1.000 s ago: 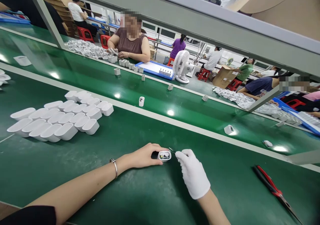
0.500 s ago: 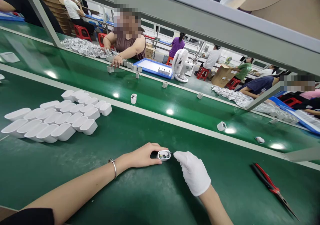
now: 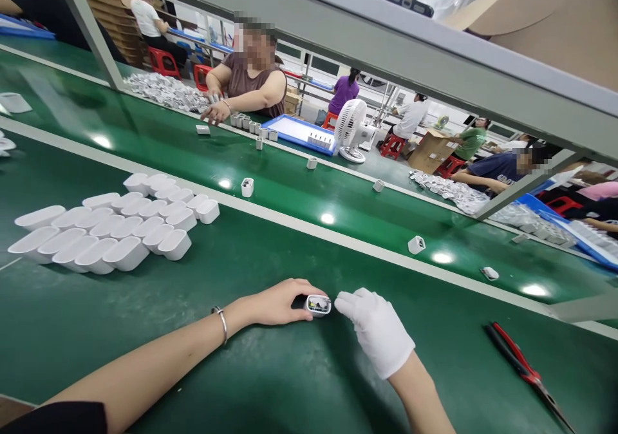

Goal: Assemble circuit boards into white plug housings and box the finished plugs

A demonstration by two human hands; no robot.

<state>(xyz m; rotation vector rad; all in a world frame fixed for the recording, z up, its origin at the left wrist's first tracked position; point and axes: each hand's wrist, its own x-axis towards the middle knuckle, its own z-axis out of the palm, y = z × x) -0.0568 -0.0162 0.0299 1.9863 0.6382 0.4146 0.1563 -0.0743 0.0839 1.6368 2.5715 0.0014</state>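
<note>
My bare left hand (image 3: 284,302), a metal bangle on its wrist, grips a small white oval housing (image 3: 318,305) between thumb and fingers. The housing's open end faces up and shows small parts and wires inside. Just right of it, my right hand (image 3: 374,328) wears a white glove, its fingers drawn together in a pinch. Whatever those fingertips hold, if anything, is too small to make out. Red-and-black long-nose pliers (image 3: 526,369) lie on the green table (image 3: 251,376) at the right.
Several white oval housings (image 3: 125,254) stand grouped at the left. Beyond a pale rail (image 3: 290,223), a green belt (image 3: 290,192) carries spaced housings. Across it, a person (image 3: 255,86) handles parts near a heap (image 3: 167,93) and a fan (image 3: 351,125). A grey shelf beam (image 3: 338,41) crosses above.
The view has shifted slightly. Housings on the belt have moved left. My right hand's fingertips now sit close beside the housing, and the dark thin thing at them no longer shows.
</note>
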